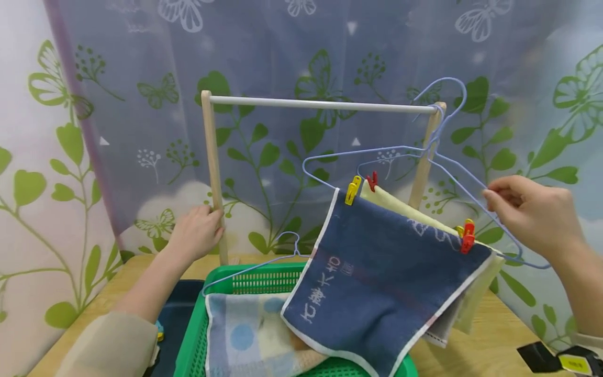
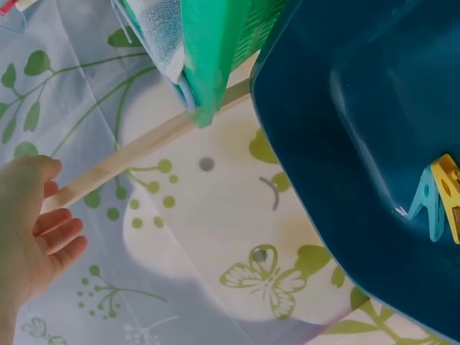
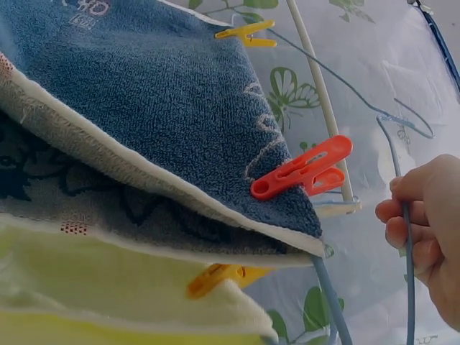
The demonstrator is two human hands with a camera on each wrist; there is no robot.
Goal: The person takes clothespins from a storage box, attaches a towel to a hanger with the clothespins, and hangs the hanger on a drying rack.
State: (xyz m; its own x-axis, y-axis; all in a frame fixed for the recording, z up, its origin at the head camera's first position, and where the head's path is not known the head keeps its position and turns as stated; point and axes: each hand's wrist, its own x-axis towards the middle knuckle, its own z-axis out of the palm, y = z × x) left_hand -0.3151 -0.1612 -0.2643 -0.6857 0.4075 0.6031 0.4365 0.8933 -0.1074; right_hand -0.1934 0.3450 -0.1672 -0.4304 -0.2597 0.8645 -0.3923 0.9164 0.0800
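My left hand (image 1: 197, 232) grips the left wooden post (image 1: 213, 157) of a small rack, the post lying between thumb and fingers. My right hand (image 1: 537, 209) pinches the right arm of a light-blue wire hanger (image 3: 408, 251) between thumb and fingers. A navy towel (image 1: 386, 277) with white edging hangs tilted from this hanger, held by a yellow clothespin (image 1: 353, 190) and a red clothespin (image 3: 302, 169). The hanger's hook (image 1: 464, 97) rises above the rack's white rod (image 1: 320, 104). Behind the navy towel, a pale yellow towel (image 3: 108, 277) hangs from another hanger, partly hidden.
Below stands a green basket (image 1: 190, 335) with a checked, dotted towel (image 1: 242, 319) and a further blue hanger (image 1: 256, 265). A dark blue basin (image 2: 345, 144) to its left holds blue and yellow clothespins (image 2: 435, 194). A patterned curtain (image 1: 264, 52) hangs behind the wooden table (image 1: 490, 340).
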